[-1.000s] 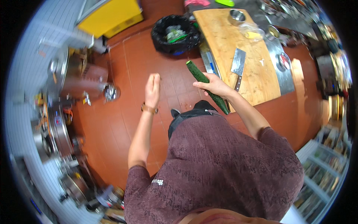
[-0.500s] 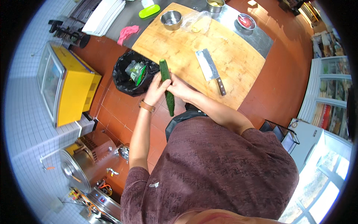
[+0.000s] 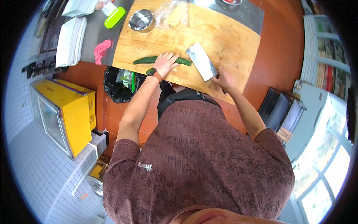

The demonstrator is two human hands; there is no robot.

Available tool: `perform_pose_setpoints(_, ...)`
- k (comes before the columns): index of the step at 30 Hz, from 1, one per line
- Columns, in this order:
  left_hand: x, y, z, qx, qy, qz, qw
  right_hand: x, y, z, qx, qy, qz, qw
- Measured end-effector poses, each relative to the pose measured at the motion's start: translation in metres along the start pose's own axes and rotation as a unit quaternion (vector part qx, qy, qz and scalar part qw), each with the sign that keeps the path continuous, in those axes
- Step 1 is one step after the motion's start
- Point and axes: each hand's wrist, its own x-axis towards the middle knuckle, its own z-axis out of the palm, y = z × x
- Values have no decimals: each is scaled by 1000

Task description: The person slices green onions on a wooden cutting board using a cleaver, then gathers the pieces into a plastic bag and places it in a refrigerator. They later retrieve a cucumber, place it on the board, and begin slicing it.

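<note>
A long dark green cucumber (image 3: 145, 60) lies crosswise near the front edge of the wooden cutting board (image 3: 149, 43). My left hand (image 3: 165, 64) rests on its middle from above, fingers stretched out and somewhat apart; the palm hides part of the cucumber. My right hand (image 3: 225, 80) is closed round the handle of a cleaver (image 3: 201, 61), covering most of it. The broad blade slants over the board toward the far left, its far corner close to the cucumber's right end. I cannot tell whether the blade touches the board.
A steel bowl (image 3: 141, 19) and a plastic bag with something yellow (image 3: 175, 16) stand farther back on the board. Left of it are a pink cloth (image 3: 101, 51), a green case (image 3: 115, 18) and white trays (image 3: 71, 41). A black-lined bin (image 3: 113, 87) stands below the board's left front.
The cucumber, held upright in both hands off the board before, now lies across it under my left hand. My right hand has left the cucumber and taken hold of the cleaver.
</note>
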Motion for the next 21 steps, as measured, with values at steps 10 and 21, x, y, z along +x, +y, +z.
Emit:
perform_pose_setpoints(10,-5,7,29,-87,98,91,987,-41,-46,-3,99,124,83,984)
perform_pose_setpoints(21,-5,8,67,-159,184,79,967,-30,-114,16,-7,139,-117,983)
